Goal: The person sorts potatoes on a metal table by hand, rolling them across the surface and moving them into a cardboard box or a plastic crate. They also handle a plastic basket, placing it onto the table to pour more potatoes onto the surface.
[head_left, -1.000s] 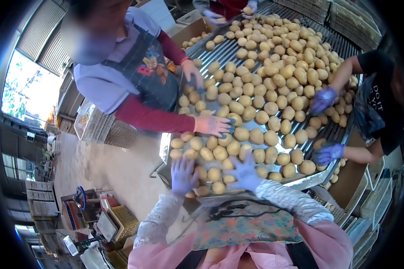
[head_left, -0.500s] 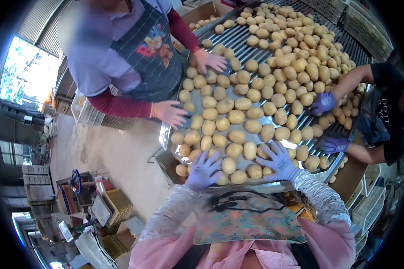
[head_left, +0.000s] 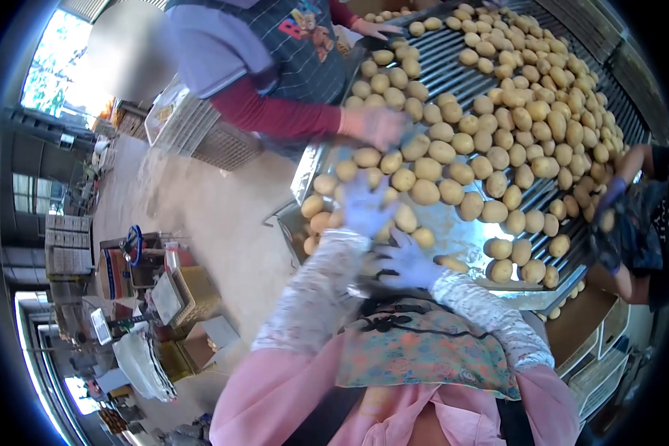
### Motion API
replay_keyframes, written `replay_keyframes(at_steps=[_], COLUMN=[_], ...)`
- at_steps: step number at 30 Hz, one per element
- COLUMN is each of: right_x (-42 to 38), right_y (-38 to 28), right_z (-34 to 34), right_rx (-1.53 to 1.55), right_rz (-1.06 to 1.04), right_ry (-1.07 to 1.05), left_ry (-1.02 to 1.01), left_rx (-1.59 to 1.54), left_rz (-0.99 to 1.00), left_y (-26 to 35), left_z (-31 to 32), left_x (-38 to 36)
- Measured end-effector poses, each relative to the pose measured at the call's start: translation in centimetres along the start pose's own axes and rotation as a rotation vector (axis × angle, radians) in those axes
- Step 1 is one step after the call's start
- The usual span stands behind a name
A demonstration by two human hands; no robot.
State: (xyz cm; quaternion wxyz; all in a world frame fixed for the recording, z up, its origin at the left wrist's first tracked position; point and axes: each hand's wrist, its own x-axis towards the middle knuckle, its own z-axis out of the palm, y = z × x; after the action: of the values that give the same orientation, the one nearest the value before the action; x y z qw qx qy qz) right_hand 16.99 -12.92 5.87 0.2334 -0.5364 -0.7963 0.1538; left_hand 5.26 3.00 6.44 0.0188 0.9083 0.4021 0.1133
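Observation:
Both my hands wear purple gloves and lie over a metal sorting table [head_left: 457, 236] with many loose potatoes [head_left: 425, 192] on it. My left hand [head_left: 366, 207] rests on potatoes near the table's left side, fingers spread and slightly blurred. Close to the front edge, my right hand [head_left: 407, 262] is open, its fingertips beside a few potatoes [head_left: 405, 218]. One potato [head_left: 452, 263] lies just right of its wrist. Neither hand is seen wrapped round a potato, though the palms are hidden.
Across the table a co-worker in a dark apron [head_left: 297, 67] reaches over potatoes with a blurred gloved hand [head_left: 379, 128]. Another person's gloved hand [head_left: 611, 195] is at the right edge. Metal rollers [head_left: 450, 63] carry more potatoes. Plastic crates [head_left: 189, 123] stand at the left.
The view has shifted, so the table appears further right. My right hand has moved left, and bare metal shows where potatoes were. My left hand reaches further forward. The co-worker's near hand has moved over the potatoes.

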Motion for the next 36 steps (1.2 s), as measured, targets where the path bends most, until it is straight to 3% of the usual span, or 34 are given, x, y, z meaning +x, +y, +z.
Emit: replay_keyframes(at_steps=[1, 3, 4, 6, 9, 10, 14, 15, 17, 19, 21, 22, 24, 25, 26, 27, 28, 30, 32, 34, 36], right_x=[-1.2, -3.5, -4.2, -5.4, -9.0, -8.3, -3.5, -1.9, 1.7, 3.5, 3.7, 3.8, 3.7, 3.6, 3.2, 1.9, -0.1, -3.5, -4.5, -3.8, -1.1], right_y=[2.4, 5.7, 5.2, 3.7, 6.2, 5.3, 1.7, 0.4, -1.3, -1.3, -0.4, 0.8, 4.8, 3.5, 5.2, 7.8, 12.2, 17.0, 17.9, 17.9, 14.3], right_z=[0.3, -2.5, -6.4, -13.2, -11.3, -9.8, -4.2, -3.7, -3.2, -1.2, 2.5, 1.8, -1.2, -8.0, -11.3, -13.9, -14.4, -16.9, -17.2, -15.3, -15.0], right_rx=[0.181, 0.317, 0.151, -0.299, -0.212, 0.062, 0.039, -0.022, -0.033, 0.009, 0.024, 0.012, 0.32, 0.388, 0.107, -0.172, 0.014, -0.527, -0.561, -0.646, -0.495], right_rz=[-0.073, -0.128, -0.079, 0.067, 0.032, 0.104, 0.184, 0.183, 0.19, 0.206, -0.173, -0.163, -0.249, -0.121, -0.036, 0.051, 0.244, 0.716, 0.832, 0.982, 0.916], right_ry=[-0.103, -0.146, -0.084, 0.01, -0.089, -0.134, -0.12, -0.157, -0.262, -0.324, -0.036, -0.03, -0.142, 0.164, 0.204, 0.24, 0.476, 0.397, 0.343, 0.259, 0.205], left_ry=[-0.045, 0.054, 0.057, -0.028, -0.034, -0.038, -0.284, -0.278, -0.078, -0.068, -0.006, 0.001, -0.036, -0.008, 0.021, -0.159, -0.342, -0.311, -0.289, -0.234, 0.064], left_rx=[0.022, -0.151, -0.147, -0.37, -0.381, -0.382, -0.199, -0.199, -0.021, -0.069, -0.049, -0.055, 0.091, -0.103, -0.294, -0.319, -0.333, -0.461, -0.585, -0.43, -0.06], left_rz=[-0.013, 0.124, 0.107, 0.357, 0.419, 0.423, 0.268, 0.293, 0.156, 0.107, -0.036, -0.022, -0.173, -0.044, 0.088, 0.382, 0.678, 0.651, 0.622, 0.482, 0.308], left_y=[2.9, 5.2, 4.9, 3.5, -0.6, -1.8, -6.9, -7.9, -9.3, -8.8, -7.2, -4.6, 1.4, 3.2, 4.3, 5.0, 5.3, 3.8, 1.4, -0.6, -1.2], left_z=[-0.5, 0.3, -0.3, -2.1, -3.5, -5.0, -9.5, -9.6, -9.1, -7.5, -3.4, -2.8, -2.0, 0.9, 3.3, 1.9, -0.5, -2.9, -3.5, -3.0, -1.9], left_x=[-0.2, -2.9, -4.3, -7.3, -11.9, -12.1, -11.5, -11.0, -9.4, -5.8, -3.0, -1.9, -0.5, -2.0, -4.2, -5.6, -6.6, -7.2, -6.1, -4.6, -0.4])
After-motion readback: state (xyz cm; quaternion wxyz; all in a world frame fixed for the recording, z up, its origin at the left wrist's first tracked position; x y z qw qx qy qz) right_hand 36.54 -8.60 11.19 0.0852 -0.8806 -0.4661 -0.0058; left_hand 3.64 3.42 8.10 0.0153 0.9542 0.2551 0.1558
